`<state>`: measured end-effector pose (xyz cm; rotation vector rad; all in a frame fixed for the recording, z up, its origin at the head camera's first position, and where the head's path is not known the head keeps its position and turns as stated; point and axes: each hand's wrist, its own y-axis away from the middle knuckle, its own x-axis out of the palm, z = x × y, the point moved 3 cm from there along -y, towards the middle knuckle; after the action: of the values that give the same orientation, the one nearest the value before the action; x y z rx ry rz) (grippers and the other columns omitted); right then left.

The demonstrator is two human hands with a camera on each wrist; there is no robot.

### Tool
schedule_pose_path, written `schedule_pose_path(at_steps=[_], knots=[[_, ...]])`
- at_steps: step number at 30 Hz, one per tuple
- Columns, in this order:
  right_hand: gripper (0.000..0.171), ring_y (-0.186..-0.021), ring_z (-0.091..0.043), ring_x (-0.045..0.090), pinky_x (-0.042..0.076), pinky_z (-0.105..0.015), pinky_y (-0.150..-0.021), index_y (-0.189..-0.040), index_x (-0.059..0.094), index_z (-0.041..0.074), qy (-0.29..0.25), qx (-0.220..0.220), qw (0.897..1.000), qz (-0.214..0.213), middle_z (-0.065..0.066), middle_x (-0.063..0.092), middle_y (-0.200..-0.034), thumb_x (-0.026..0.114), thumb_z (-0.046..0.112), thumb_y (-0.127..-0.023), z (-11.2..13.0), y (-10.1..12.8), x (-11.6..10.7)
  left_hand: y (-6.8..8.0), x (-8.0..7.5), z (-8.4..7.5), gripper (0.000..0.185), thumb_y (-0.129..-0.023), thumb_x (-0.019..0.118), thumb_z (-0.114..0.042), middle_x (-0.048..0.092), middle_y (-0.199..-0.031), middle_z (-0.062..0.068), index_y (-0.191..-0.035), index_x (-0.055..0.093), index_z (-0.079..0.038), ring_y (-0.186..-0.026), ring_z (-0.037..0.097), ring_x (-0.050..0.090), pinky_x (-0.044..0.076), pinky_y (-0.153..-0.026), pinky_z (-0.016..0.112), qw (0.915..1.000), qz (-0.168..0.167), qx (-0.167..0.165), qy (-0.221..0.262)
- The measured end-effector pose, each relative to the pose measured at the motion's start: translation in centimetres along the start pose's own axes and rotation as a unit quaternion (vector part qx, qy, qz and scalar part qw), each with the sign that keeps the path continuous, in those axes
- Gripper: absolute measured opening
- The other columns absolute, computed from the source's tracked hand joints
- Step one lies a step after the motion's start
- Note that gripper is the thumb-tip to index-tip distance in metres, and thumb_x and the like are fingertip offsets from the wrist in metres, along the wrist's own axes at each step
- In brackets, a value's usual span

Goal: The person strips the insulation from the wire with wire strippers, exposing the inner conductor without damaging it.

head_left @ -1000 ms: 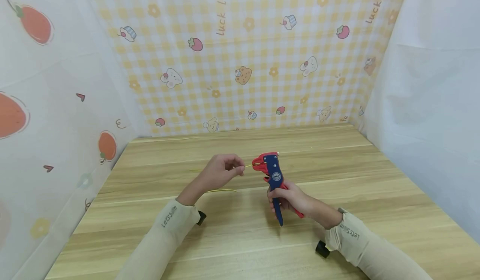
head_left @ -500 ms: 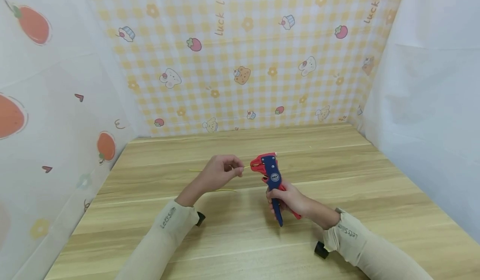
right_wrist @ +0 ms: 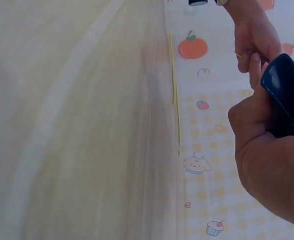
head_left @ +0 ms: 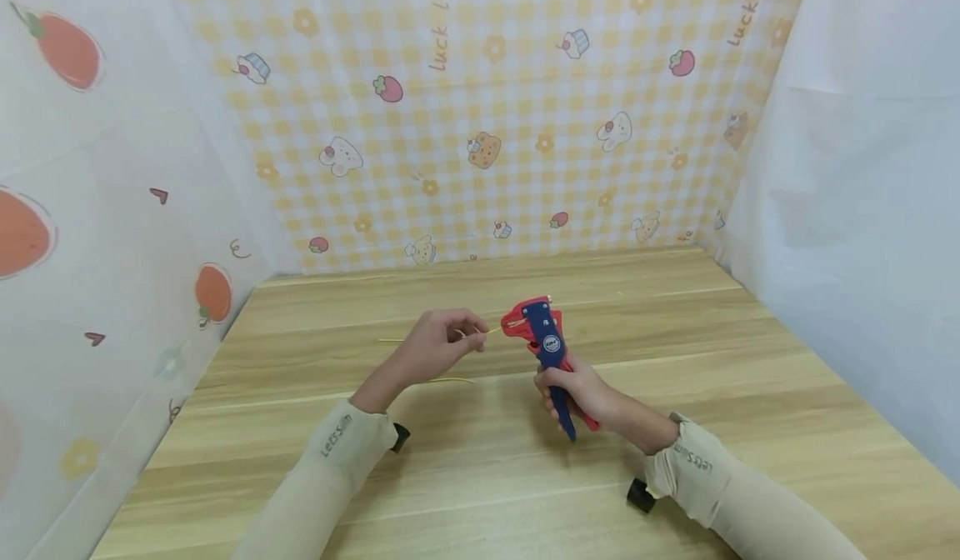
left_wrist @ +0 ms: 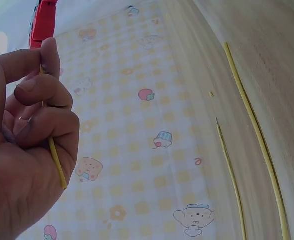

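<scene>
Left hand (head_left: 435,345) pinches thin yellow wire (left_wrist: 53,150) between curled fingers, frame centre. Right hand (head_left: 581,395) wraps handles of red-and-blue wire stripper (head_left: 542,337). Stripper now tilted, head raised since a second ago (wire tip just short of mouth). Two spare yellow wires (left_wrist: 252,150) lie on wooden table (head_left: 675,360).

A makeshift recording booth. Wooden table (head_left: 750,377) walled by a cartoon-print gingham cloth (head_left: 525,168) behind the hands, with white sheeting (head_left: 862,210) alongside.
</scene>
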<state>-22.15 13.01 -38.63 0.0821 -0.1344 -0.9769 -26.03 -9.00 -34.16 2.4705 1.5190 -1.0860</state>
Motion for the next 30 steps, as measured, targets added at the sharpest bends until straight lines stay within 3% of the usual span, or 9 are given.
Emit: schedule_pose_path(at_steps=[8, 12, 16, 23, 30], knots=[[0.023, -0.060, -0.020, 0.055, 0.052, -0.041, -0.056, -0.098, 0.039, 0.002, -0.021, -0.008, 1.000, 0.017, -0.009, 0.052, -0.073, 0.054, 0.016, -0.087, -0.1, 0.1, -0.3, 0.0, -0.3, 0.2, 0.013, -0.091, 0.058, -0.013, 0.065, -0.078, -0.003, -0.098, 0.065, -0.005, -0.066, 0.010, 0.063, 0.051, -0.058, 0.027, 0.9999, -0.004, 0.006, -0.011], [0.017, -0.070, -0.021, 0.060, 0.052, -0.050, -0.069, -0.102, 0.042, 0.001, -0.044, -0.031, 0.997, 0.059, -0.010, 0.056, -0.081, 0.048, 0.011, -0.090, -0.1, 0.2, -0.5, 0.0, -0.5, 0.4, 0.012, -0.092, 0.057, -0.014, 0.066, -0.078, -0.003, -0.098, 0.064, -0.007, -0.057, 0.010, 0.058, 0.043, -0.049, 0.023, 0.9996, -0.005, 0.009, -0.028], [0.013, -0.077, -0.019, 0.063, 0.052, -0.048, -0.074, -0.101, 0.048, 0.001, -0.055, -0.046, 0.993, 0.090, -0.008, 0.058, -0.087, 0.045, 0.008, -0.090, 0.0, 0.4, -0.7, 0.1, -0.8, 0.6, 0.010, -0.092, 0.057, -0.015, 0.067, -0.079, -0.002, -0.097, 0.064, -0.009, -0.048, 0.011, 0.049, 0.037, -0.042, 0.022, 0.9994, -0.004, -0.004, -0.035], [0.016, -0.079, -0.020, 0.064, 0.052, -0.047, -0.074, -0.105, 0.047, -0.001, -0.052, -0.045, 0.993, 0.100, -0.009, 0.060, -0.089, 0.045, 0.008, -0.091, 0.1, 0.8, -0.9, 0.1, -0.9, 1.1, 0.011, -0.091, 0.059, -0.013, 0.066, -0.081, 0.001, -0.095, 0.064, -0.004, -0.054, 0.016, 0.056, 0.046, -0.047, 0.026, 0.9990, 0.000, -0.017, -0.041], [0.019, -0.079, -0.022, 0.063, 0.050, -0.052, -0.075, -0.107, 0.047, -0.002, -0.053, -0.036, 0.992, 0.111, -0.010, 0.060, -0.090, 0.045, 0.008, -0.091, 0.1, 1.2, -0.7, -0.1, -1.1, 2.0, 0.008, -0.089, 0.061, -0.013, 0.066, -0.085, 0.006, -0.094, 0.065, -0.008, -0.059, 0.023, 0.060, 0.048, -0.051, 0.027, 0.9976, -0.003, -0.039, -0.056]])
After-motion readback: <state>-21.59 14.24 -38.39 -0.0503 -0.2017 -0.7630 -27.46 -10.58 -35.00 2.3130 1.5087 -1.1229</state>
